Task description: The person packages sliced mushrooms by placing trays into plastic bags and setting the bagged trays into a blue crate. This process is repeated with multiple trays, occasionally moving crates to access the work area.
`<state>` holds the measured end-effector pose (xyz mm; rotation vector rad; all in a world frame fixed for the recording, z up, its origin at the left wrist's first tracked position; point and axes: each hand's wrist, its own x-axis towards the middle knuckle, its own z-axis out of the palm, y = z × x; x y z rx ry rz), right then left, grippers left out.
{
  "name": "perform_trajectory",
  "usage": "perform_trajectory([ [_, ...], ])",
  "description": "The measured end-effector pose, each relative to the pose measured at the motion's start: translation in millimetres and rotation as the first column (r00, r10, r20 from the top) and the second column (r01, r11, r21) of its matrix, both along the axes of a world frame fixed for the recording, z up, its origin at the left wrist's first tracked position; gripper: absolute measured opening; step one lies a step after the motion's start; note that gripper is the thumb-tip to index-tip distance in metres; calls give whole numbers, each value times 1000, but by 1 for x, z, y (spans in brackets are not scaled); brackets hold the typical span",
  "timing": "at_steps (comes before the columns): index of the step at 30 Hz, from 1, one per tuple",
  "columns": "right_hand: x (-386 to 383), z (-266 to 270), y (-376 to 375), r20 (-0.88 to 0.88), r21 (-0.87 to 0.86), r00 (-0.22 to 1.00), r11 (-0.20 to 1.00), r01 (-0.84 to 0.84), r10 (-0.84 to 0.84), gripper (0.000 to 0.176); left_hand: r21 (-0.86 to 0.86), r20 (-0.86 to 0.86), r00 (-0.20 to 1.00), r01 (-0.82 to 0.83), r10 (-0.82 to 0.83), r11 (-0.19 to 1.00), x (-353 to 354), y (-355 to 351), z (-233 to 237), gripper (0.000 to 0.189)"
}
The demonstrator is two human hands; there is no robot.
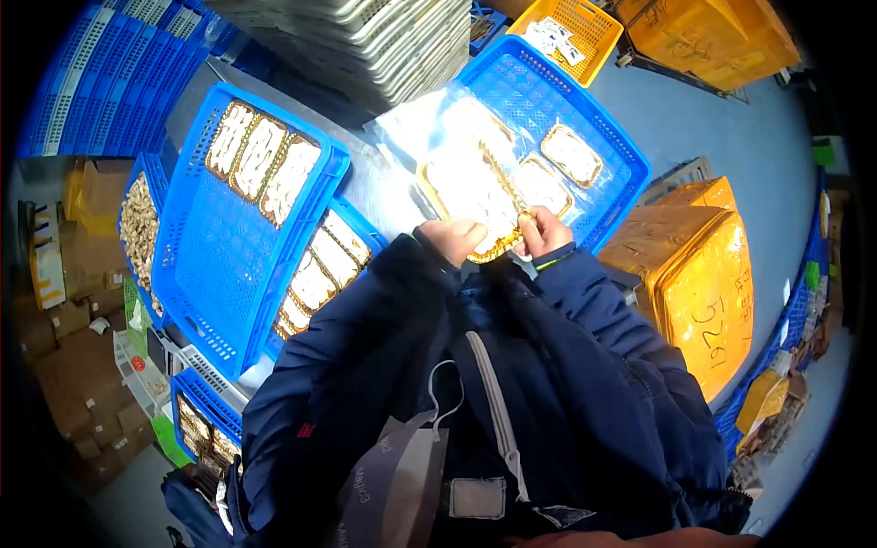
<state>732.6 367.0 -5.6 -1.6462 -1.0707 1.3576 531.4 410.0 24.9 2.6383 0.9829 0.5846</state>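
My left hand (454, 239) is closed at the near left edge of a gold-rimmed tray (466, 192) whose pale contents are washed out by glare. My right hand (545, 233) pinches the same tray at its near right corner. Just beyond, a blue crate (626, 160) holds similar gold-rimmed packs, one pack (573, 155) lying at its right side, with clear film around them. What the trays contain is too bright to make out.
On the left, a tilted blue crate (215, 265) holds three filled trays (260, 157) and overlaps another crate of trays (320, 269). A stack of white crates (402, 46) rises behind the metal table (365, 169). Yellow-wrapped boxes (699, 274) stand at right.
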Motion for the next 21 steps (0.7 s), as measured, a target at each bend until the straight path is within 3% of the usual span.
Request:
perform_trajectory([
  [4, -13, -17, 9, -220, -46, 952, 977, 210, -215, 16, 12, 45, 999, 16, -17, 1000, 10, -1, 5, 4],
  [6, -17, -34, 9, -271, 1, 928, 964, 266, -256, 16, 47, 103, 993, 52, -56, 998, 14, 1, 6, 6],
  [9, -25, -39, 10, -355, -1, 872, 933, 359, -336, 18, 12, 22, 998, 55, -55, 998, 13, 0, 9, 9],
  [11, -28, -36, 12, -389, -31, 837, 913, 407, -386, 19, 40, 119, 992, 33, -37, 999, 15, 0, 8, 6],
  [14, -28, -39, 10, -380, 17, 844, 909, 417, -380, 19, 6, 84, 989, 118, -119, 993, 15, -3, 8, 6],
  [17, -26, -32, 14, -376, 62, 859, 916, 397, -347, 21, 46, 236, 963, 126, -133, 991, 7, 3, 17, 17],
  [19, -24, -29, 16, -376, 85, 858, 909, 409, -350, 23, 207, 558, 827, -214, 64, 955, -20, 9, 11, 51],
  [20, -23, -18, 18, -334, 104, 874, 908, 406, -353, 25, 42, 518, 760, -482, 393, 875, -44, 8, 10, 57],
  [21, -21, -17, 17, -325, 128, 886, 913, 387, -330, 25, -308, 665, 519, -464, 537, 830, -68, 22, -19, 56],
])
